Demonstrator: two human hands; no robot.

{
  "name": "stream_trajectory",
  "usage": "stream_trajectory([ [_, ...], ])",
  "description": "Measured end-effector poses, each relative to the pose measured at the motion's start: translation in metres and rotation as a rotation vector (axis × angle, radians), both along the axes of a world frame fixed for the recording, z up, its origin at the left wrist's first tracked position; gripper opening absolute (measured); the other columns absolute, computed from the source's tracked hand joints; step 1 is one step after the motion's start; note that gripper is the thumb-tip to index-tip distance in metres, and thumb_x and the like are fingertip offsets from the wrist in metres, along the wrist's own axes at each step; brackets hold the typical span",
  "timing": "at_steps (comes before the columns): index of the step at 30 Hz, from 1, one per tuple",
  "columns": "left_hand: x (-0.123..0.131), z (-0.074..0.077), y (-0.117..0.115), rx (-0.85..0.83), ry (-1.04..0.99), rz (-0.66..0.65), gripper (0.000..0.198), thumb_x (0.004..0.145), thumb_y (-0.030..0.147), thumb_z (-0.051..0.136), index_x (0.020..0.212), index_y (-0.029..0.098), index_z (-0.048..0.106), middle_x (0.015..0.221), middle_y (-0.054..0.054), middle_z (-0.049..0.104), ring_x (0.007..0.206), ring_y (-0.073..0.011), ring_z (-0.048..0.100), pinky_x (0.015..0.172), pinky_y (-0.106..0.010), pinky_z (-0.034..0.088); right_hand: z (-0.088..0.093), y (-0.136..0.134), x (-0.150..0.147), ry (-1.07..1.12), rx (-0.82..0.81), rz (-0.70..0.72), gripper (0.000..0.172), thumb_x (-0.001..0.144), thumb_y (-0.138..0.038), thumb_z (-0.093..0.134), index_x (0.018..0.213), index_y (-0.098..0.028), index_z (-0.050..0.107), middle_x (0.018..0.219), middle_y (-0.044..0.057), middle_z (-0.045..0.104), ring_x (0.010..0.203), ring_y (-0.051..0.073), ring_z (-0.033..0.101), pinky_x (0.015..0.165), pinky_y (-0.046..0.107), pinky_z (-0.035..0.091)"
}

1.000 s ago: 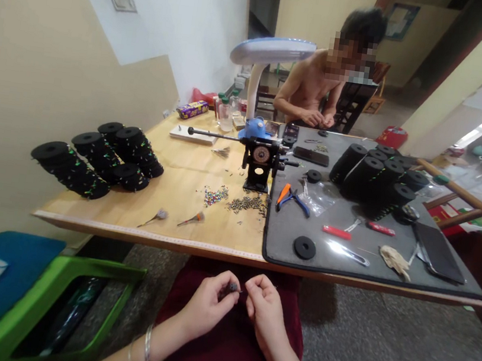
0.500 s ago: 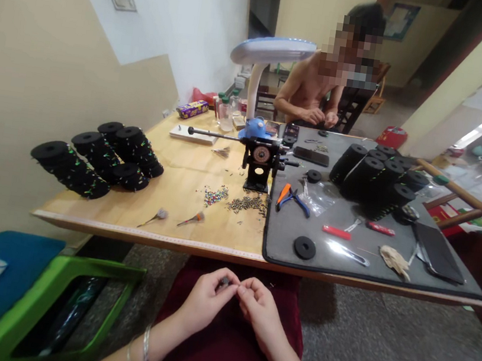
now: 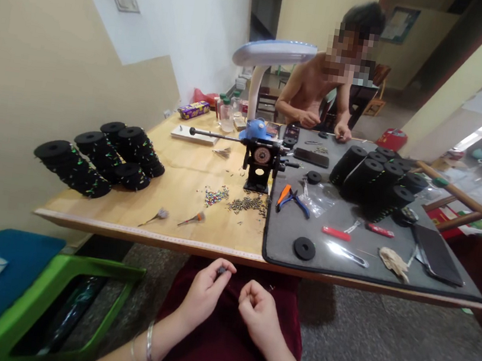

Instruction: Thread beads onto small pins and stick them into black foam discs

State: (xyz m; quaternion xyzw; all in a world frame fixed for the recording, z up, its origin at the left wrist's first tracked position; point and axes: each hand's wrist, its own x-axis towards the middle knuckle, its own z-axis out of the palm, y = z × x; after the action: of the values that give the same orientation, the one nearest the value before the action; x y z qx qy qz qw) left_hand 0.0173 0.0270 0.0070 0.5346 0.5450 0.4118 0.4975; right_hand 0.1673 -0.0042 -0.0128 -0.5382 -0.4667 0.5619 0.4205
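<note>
Above my lap, covered in dark red cloth [image 3: 222,345], my left hand [image 3: 208,286] is closed around a small dark thing too tiny to make out. My right hand [image 3: 257,309] is curled with its fingertips pressed together, a short gap away from the left; what it holds, if anything, is hidden. Both hands are just below the front edge of the wooden table [image 3: 107,203]. Beyond them on the wood lie a pile of small metal pieces [image 3: 247,205], a pile of coloured beads [image 3: 215,195] and two small feathery bundles [image 3: 193,218].
A black winding device [image 3: 261,165] and a lamp [image 3: 274,54] stand mid-table. Black foam spool stacks stand left [image 3: 92,153] and right [image 3: 371,175]. Pliers [image 3: 294,201] lie on the grey mat [image 3: 276,245]. Across sits a person [image 3: 316,89]. A green stool [image 3: 1,320] is at lower left.
My hands, whose fingertips met before, have come apart, and my right fingers are more curled. The person across has moved one hand outward to the mat's far edge.
</note>
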Motion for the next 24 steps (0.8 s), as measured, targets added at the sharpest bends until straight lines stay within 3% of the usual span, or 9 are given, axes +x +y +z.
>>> stream_trajectory([
  [3,-0.01,0.0,0.007,-0.009,-0.059,0.095,0.017,0.082,0.032,0.052,0.084,0.017,0.059,0.056,0.006,0.043,0.049,-0.0095,0.04,0.047,-0.02,0.032,0.001,0.0,0.002,0.054,-0.031,-0.054,0.011,0.066,-0.017,0.053,0.058,-0.02,0.046,0.047,-0.008,0.037,0.044,0.007,0.028,0.044,0.02,0.021],
  [5,-0.018,0.001,0.01,-0.053,-0.085,0.091,0.018,0.081,0.034,0.052,0.084,0.017,0.058,0.053,0.008,0.037,0.046,-0.0087,0.035,0.045,-0.02,0.028,0.003,0.0,0.002,0.15,-0.091,-0.075,0.013,0.07,-0.024,0.055,0.062,-0.02,0.046,0.044,-0.009,0.036,0.041,0.007,0.027,0.042,0.02,0.019],
  [9,-0.026,0.0,0.005,-0.17,-0.029,-0.086,0.018,0.075,0.032,0.06,0.08,0.015,0.063,0.054,0.007,0.042,0.048,-0.0084,0.035,0.046,-0.019,0.027,0.009,0.0,0.002,0.291,-0.179,-0.068,0.024,0.075,-0.04,0.059,0.069,-0.02,0.046,0.044,-0.009,0.044,0.038,0.006,0.027,0.04,0.019,0.017],
  [14,-0.013,0.002,-0.005,-0.302,-0.076,-0.233,0.027,0.072,0.037,0.067,0.087,0.014,0.069,0.052,0.008,0.039,0.046,-0.0074,0.033,0.044,-0.019,0.024,0.012,0.0,-0.001,0.268,-0.183,-0.032,0.033,0.075,-0.047,0.063,0.069,-0.019,0.047,0.045,-0.007,0.049,0.037,0.005,0.029,0.039,0.019,0.018],
  [20,-0.004,0.013,0.005,-0.186,-0.06,-0.182,0.026,0.075,0.039,0.065,0.07,0.014,0.065,0.053,0.004,0.05,0.048,-0.0084,0.038,0.045,-0.02,0.029,0.009,0.0,0.002,0.179,-0.137,0.026,0.033,0.076,-0.048,0.063,0.069,-0.018,0.05,0.046,-0.005,0.053,0.038,0.006,0.035,0.039,0.018,0.022],
  [24,-0.005,0.016,0.005,-0.081,0.025,-0.181,0.024,0.077,0.035,0.063,0.067,0.014,0.064,0.056,0.001,0.058,0.053,-0.0107,0.046,0.052,-0.021,0.036,0.009,0.003,0.003,0.162,-0.132,0.077,0.033,0.076,-0.049,0.063,0.076,-0.017,0.055,0.06,0.002,0.065,0.048,0.011,0.051,0.042,0.019,0.033],
])
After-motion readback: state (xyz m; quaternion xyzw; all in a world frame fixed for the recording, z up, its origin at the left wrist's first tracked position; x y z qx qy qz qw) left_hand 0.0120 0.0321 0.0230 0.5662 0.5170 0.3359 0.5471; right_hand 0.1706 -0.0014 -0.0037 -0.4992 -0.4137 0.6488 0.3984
